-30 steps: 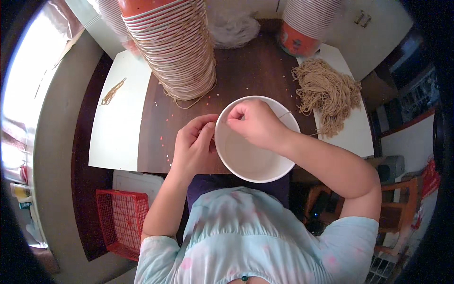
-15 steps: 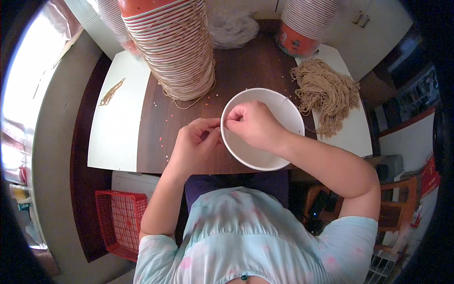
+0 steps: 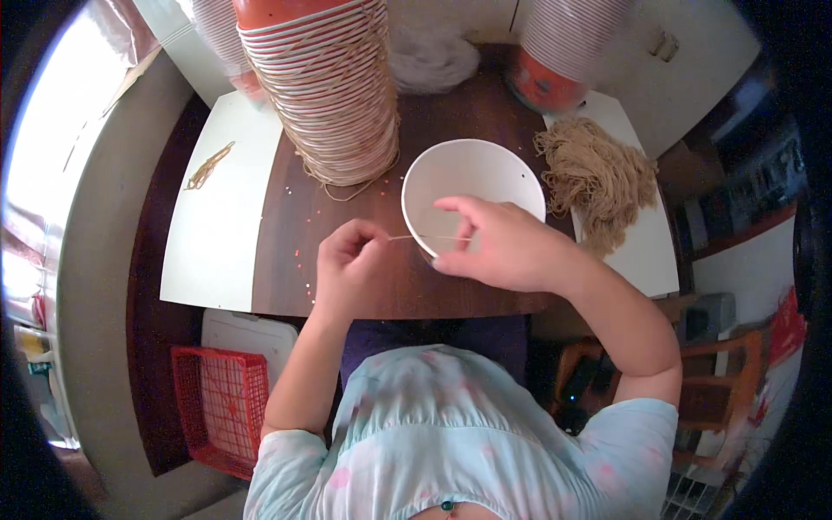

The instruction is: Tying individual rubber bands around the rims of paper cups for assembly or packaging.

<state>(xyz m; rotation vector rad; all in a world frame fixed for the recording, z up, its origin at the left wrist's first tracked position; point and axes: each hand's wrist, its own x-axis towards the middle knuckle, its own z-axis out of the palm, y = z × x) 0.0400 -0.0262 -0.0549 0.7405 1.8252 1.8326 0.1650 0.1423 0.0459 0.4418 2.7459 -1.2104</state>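
Note:
An empty-looking white paper bucket stands open side up near the table's front, with a small dark hole in its far right wall. A thin tan cord stretches straight across its left rim between my hands. My left hand, left of the bucket, is closed in a pinch on one end of it. Over the bucket's near side is my right hand. Its thumb and forefinger are spread apart, while the cord runs to its curled other fingers, which seem to hold it.
A tall stack of buckets with cord handles rises at the back left. Another stack stands back right, near a heap of tan cords. Several loose cords lie far left. Clear plastic sits behind. A red basket is below left.
My right hand has drawn back from the bucket's left rim, its thumb and forefinger now apart. The cord shows taut between my hands. The bucket has shifted slightly away from me.

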